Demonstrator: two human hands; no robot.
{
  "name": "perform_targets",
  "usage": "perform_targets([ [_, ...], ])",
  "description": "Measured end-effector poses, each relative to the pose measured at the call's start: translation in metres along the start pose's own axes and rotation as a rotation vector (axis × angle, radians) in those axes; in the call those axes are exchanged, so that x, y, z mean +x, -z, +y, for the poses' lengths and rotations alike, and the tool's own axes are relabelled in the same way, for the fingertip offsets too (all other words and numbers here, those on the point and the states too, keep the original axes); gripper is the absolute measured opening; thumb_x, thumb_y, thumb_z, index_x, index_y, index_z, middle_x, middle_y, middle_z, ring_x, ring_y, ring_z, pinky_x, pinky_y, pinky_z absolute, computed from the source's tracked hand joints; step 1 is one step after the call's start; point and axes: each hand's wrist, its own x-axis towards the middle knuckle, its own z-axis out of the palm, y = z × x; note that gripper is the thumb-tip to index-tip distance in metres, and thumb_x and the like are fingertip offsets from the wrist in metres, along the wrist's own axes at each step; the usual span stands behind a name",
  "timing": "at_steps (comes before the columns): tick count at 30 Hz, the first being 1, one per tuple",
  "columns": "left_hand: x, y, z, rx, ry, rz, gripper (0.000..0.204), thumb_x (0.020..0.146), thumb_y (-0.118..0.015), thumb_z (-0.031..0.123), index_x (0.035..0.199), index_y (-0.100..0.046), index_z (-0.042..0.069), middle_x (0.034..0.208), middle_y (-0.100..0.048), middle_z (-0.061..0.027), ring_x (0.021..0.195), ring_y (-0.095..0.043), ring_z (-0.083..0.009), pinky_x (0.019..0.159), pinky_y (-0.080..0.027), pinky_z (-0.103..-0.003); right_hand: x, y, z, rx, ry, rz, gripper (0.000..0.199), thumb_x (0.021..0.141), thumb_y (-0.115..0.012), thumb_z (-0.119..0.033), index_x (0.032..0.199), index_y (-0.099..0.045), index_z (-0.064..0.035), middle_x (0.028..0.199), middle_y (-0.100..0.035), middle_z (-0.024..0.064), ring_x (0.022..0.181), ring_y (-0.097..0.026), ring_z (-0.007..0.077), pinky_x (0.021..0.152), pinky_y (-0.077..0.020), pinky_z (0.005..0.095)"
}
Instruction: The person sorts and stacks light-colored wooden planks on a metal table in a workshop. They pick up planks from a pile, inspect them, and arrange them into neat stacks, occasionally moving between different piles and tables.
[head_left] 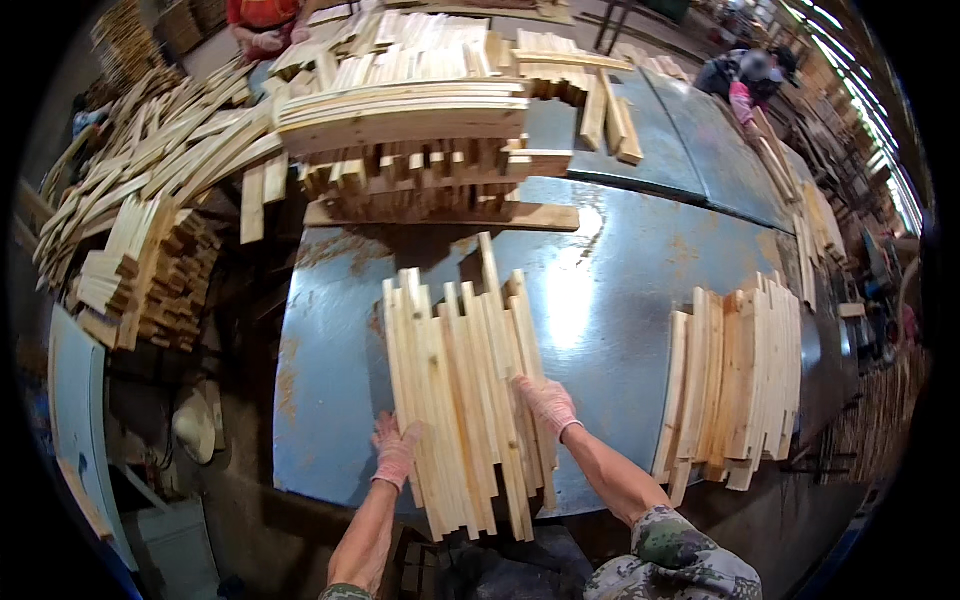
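Note:
A row of pale wooden strips (455, 400) lies side by side on the metal table in front of me, their ends uneven and the near ones jutting past the table's edge. My left hand (397, 450), in a pink glove, rests against the row's left side with its fingers apart. On the other side my right hand (547, 403), gloved the same way, has its fingers closed over the outer strips. One strip (488, 262) sticks out beyond the others at the far end. Part of the right fingers is hidden among the wood.
Another group of strips (735, 380) lies at the table's right. A tall wood stack (400, 130) stands on the metal table (330, 390) at its far side. Loose strips (180, 140) heap up at the left. One co-worker (745, 75) is at the far right, another (265, 20) at the far left.

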Motion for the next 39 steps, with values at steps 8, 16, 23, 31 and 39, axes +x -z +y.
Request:
perform_targets([
  [8, -0.066, 0.004, 0.069, -0.713, 0.084, -0.081, 0.105, 0.084, -0.092, 0.025, 0.165, -0.028, 0.005, 0.156, -0.05, -0.0154, 0.145, -0.047, -0.0297, 0.122, -0.041, -0.044, -0.004, -0.005, 0.017, 0.396, 0.046, -0.004, 0.049, 0.101, -0.07, -0.047, 0.092, -0.076, 0.0005, 0.086, -0.067, 0.0007, 0.076, -0.055, 0.0118, 0.065, -0.0464, 0.0331],
  [16, -0.143, 0.065, 0.073, -0.85, 0.024, 0.038, 0.117, 0.077, -0.097, 0.041, 0.164, -0.03, 0.003, 0.158, -0.044, -0.0182, 0.15, -0.041, -0.0313, 0.127, -0.031, -0.045, -0.035, -0.02, -0.008, 0.4, 0.309, -0.094, 0.053, 0.105, -0.07, -0.047, 0.109, -0.073, 0.0066, 0.096, -0.072, 0.0057, 0.083, -0.064, 0.0147, 0.078, -0.0543, 0.0328],
  [23, -0.187, 0.22, 0.067, -0.867, -0.238, 0.284, 0.107, 0.081, -0.091, 0.032, 0.165, -0.031, 0.005, 0.156, -0.047, -0.0153, 0.148, -0.043, -0.0287, 0.126, -0.033, -0.045, -0.09, -0.103, -0.161, 0.421, 0.605, -0.256, 0.051, 0.103, -0.072, -0.045, 0.111, -0.072, 0.006, 0.097, -0.071, 0.0061, 0.084, -0.063, 0.015, 0.077, -0.0526, 0.0315],
  [31, -0.237, 0.472, -0.024, -0.98, -0.365, 0.579, 0.114, 0.078, -0.094, 0.027, 0.166, -0.026, 0.004, 0.16, -0.043, -0.0166, 0.148, -0.044, -0.0295, 0.126, -0.035, -0.044, -0.262, -0.305, -0.388, 0.175, 0.865, -0.377, 0.045, 0.095, -0.08, -0.039, 0.112, -0.074, 0.0028, 0.099, -0.073, 0.0063, 0.088, -0.065, 0.0153, 0.081, -0.0531, 0.0333],
  [39, -0.306, 0.701, -0.126, -1.117, -0.352, 0.866, 0.095, 0.085, -0.087, 0.024, 0.162, -0.035, 0.0, 0.144, -0.058, -0.0124, 0.132, -0.056, -0.0229, 0.115, -0.047, -0.04, -0.428, -0.558, -0.561, -0.039, 1.04, -0.605, 0.044, 0.091, -0.085, -0.04, 0.093, -0.07, 0.0011, 0.083, -0.066, 0.0007, 0.075, -0.057, 0.0118, 0.069, -0.0491, 0.0322],
])
